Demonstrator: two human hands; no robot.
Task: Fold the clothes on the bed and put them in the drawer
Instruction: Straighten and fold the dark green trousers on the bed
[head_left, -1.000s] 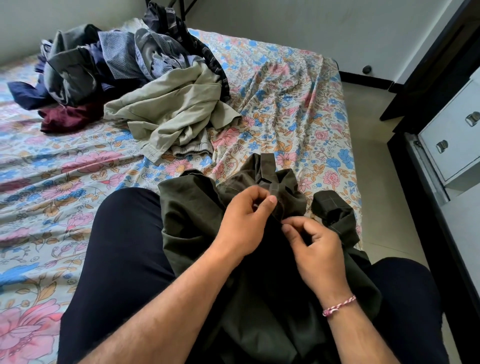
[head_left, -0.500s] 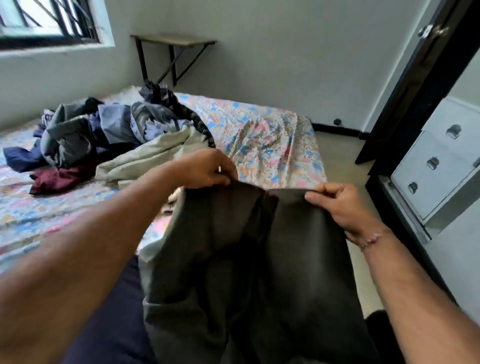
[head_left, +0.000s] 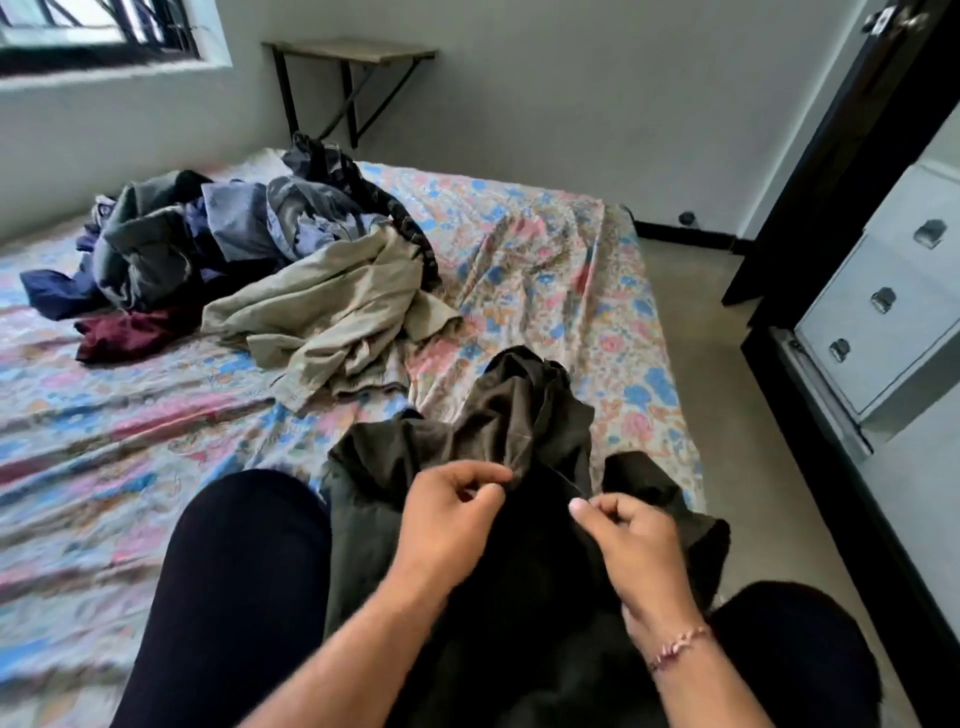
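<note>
Floral bed (head_left: 545, 270) under us | dark olive garment (head_left: 519, 415) crumpled, bunched across our lap | left hand (head_left: 447, 519) pinches it | right hand (head_left: 634, 540) pinches it too

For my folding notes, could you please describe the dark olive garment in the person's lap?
The dark olive garment looks like thin woven cloth, crumpled and unfolded. It lies across the lap between the dark-trousered legs, its far end bunched on the floral bedsheet. The left hand and right hand each pinch its fabric.
</note>
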